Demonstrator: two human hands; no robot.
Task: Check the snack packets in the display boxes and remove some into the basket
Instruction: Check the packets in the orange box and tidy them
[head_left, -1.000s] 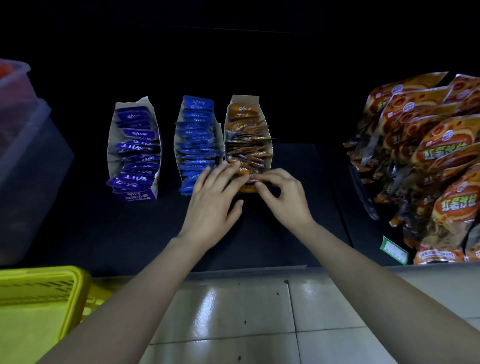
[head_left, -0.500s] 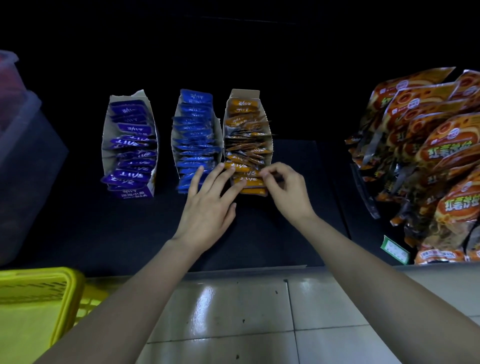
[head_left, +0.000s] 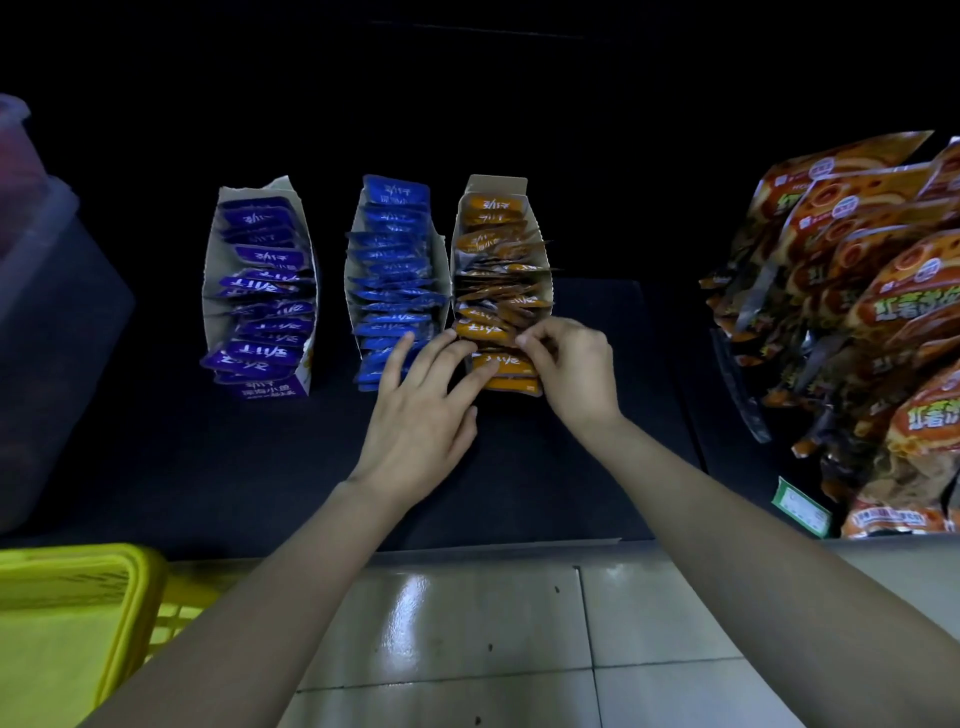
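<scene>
two hands at the orange display box

nearest the viewer, pale floor tiles (head_left: 447, 618) reflect a light, and a yellow basket (head_left: 78, 597) fills the lower left corner, its rim just below the front edge of the dark shelf (head_left: 260, 467). both bare forearms reach up from the bottom edge to the shelf. left hand (head_left: 421, 405): palm down, fingers spread and extended, gripping nothing; its fingertips lie across the near packets of the orange box and the blue box beside it. right hand (head_left: 571, 369): fingers curled, with thumb and forefinger pinched on the edge of an orange packet (head_left: 485, 330) standing near the front of its row. three display boxes stand side by side on the shelf, openings upward: orange box (head_left: 493, 184) on the right, blue box (head_left: 358, 228) touching it in the middle, purple box (head_left: 215, 249) apart on the left, each filled with upright packets in a row. at far right, large orange snack bags (head_left: 883, 291) are stacked leaning, with a green price tag (head_left: 802, 506) at their near edge. at far left, a translucent plastic bin (head_left: 47, 322) sits in shadow. the back of the shelf is dark.
</scene>
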